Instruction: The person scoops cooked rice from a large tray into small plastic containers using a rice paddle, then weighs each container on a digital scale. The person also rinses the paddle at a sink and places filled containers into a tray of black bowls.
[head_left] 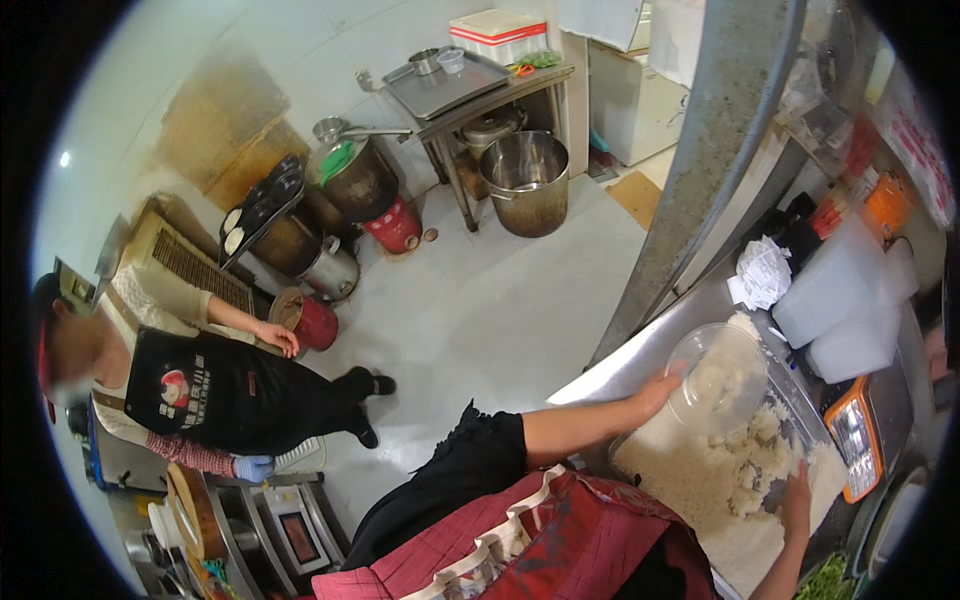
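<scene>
Against L fingers (664,384) sits clr bowl (722,378), R fingers (798,478) by white grains (680,470).

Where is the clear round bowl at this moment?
In the head view, the clear round bowl is right of centre, over the white grains, with the left hand at its left edge.

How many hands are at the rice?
2: the left hand holds a clear bowl over the rice; the right hand is at the rice's right side. No others show there.
</scene>
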